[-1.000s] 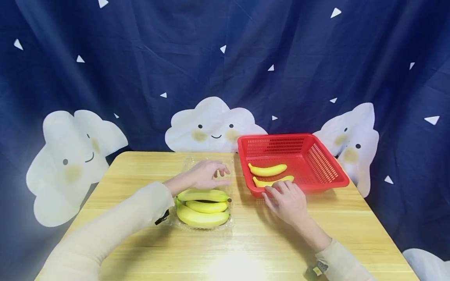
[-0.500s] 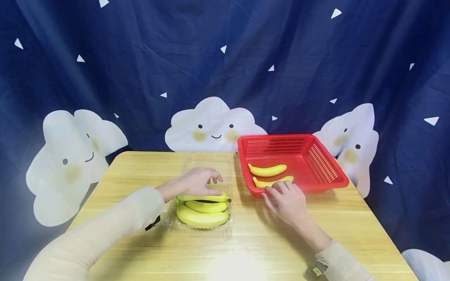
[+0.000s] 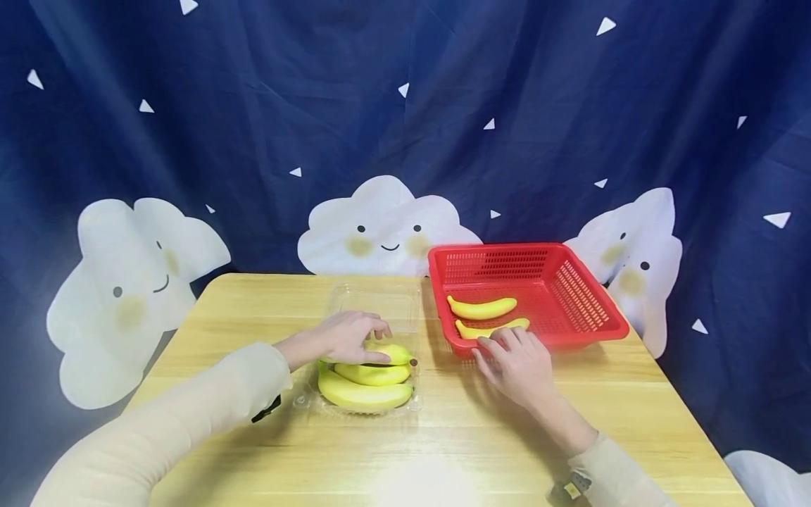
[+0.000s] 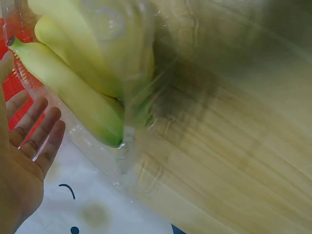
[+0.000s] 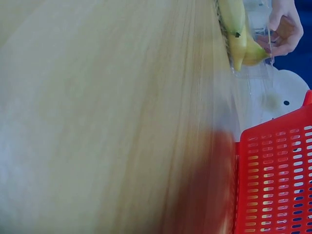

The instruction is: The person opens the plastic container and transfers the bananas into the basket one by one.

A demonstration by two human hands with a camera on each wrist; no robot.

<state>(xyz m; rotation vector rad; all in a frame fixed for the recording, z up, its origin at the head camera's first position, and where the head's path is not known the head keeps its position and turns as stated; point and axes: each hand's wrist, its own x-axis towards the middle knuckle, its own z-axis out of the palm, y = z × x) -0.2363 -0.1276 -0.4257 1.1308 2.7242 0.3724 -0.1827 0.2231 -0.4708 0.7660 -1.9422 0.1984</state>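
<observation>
My left hand [image 3: 352, 339] is over the far side of a clear plastic clamshell box [image 3: 405, 398], its fingers beside the farthest banana [image 3: 395, 352]. In the left wrist view the fingers are spread and slightly bent, apart from the nearest banana [image 4: 73, 92]. Two more bananas lie in the box, a small one [image 3: 374, 374] and a larger one [image 3: 364, 394] in front. My right hand [image 3: 522, 366] holds the front rim of a red plastic basket [image 3: 576, 338], fingers bent over it. Inside lie two bananas, one farther back [image 3: 483, 308] and one [image 3: 488, 328] partly behind the fingers.
The box's transparent lid [image 3: 376, 303] lies folded back behind it on the wooden table [image 3: 355, 458]. The basket stands at the back right, near the table's edge. A dark blue curtain [image 3: 253, 141] with white clouds hangs behind.
My left hand has come down and toward me, from above the opened lid to the farthest banana. My right hand, the basket and its bananas have stayed put.
</observation>
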